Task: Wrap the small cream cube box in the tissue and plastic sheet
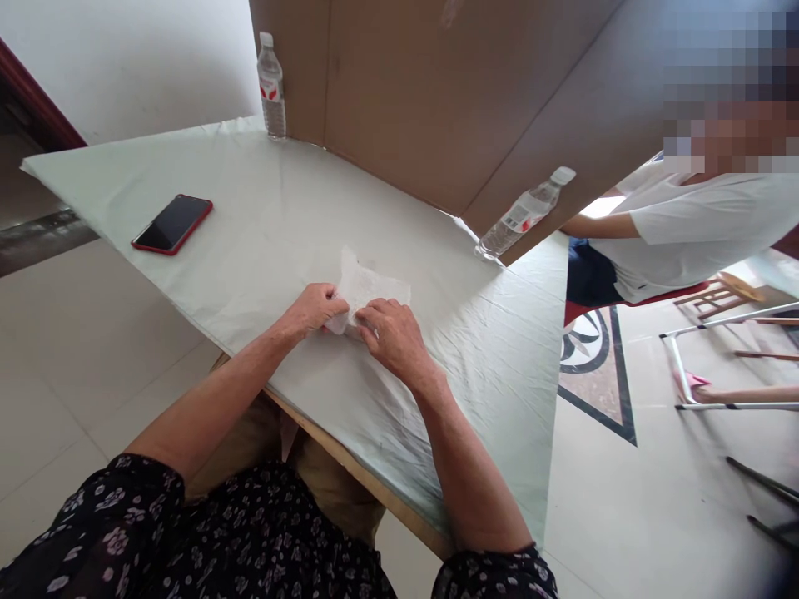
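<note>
A thin white tissue (374, 284) lies partly spread on the pale tablecloth (262, 216), close to the table's near edge. My left hand (315, 308) pinches its left side, fingers closed. A small bit of red shows beneath that hand, too little to name. My right hand (392, 333) rests on the tissue's near right part with bent fingers pressed down; whether they grip the tissue or only press it, I cannot tell. The tissue's near edge is crumpled and partly hidden by both hands.
A phone in a red case (173, 225) lies at the left. Two water bottles (272, 91) stand against a tall cardboard panel (399, 100), the right bottle (521, 216) appearing tilted. Behind the panel at right sits a person in a white shirt (705, 225).
</note>
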A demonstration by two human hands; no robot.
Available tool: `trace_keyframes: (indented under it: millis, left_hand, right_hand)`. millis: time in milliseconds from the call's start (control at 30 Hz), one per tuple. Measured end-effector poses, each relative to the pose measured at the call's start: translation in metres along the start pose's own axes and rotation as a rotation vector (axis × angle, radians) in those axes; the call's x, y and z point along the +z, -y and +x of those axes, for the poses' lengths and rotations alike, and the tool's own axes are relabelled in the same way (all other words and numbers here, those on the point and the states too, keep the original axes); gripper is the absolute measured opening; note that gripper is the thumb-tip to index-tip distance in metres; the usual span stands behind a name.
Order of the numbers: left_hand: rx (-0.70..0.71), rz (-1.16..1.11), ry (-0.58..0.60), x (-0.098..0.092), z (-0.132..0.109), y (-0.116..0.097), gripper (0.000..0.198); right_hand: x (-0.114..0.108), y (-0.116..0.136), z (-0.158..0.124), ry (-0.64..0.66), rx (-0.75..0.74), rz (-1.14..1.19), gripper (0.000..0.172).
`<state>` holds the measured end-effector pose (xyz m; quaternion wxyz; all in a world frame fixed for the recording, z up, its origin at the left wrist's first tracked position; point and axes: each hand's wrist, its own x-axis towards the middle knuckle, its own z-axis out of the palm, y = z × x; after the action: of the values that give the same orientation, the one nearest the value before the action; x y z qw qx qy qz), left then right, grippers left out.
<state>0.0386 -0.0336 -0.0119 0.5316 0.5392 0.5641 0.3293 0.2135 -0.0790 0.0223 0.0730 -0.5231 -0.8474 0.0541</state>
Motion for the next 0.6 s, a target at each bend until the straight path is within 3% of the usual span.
trace_keyframes:
  millis: [300, 467, 600]
  left_hand:
    - [0.000, -0.030, 0.045, 0.007, 0.004, -0.016, 0.014]
    - [-0.051, -0.071, 0.163, -0.001, 0.002, -0.027, 0.003]
    - [-0.079, -0.177, 0.238, -0.010, -0.003, -0.031, 0.023]
  right_hand:
    - [-0.002, 0.002, 0.000, 0.015, 0.008, 0.004, 0.022]
    - [-0.007, 0.002, -0.001, 0.036, 0.001, 0.008, 0.025]
    - [-0.011, -0.002, -0.003, 0.027, -0.001, 0.057, 0.024]
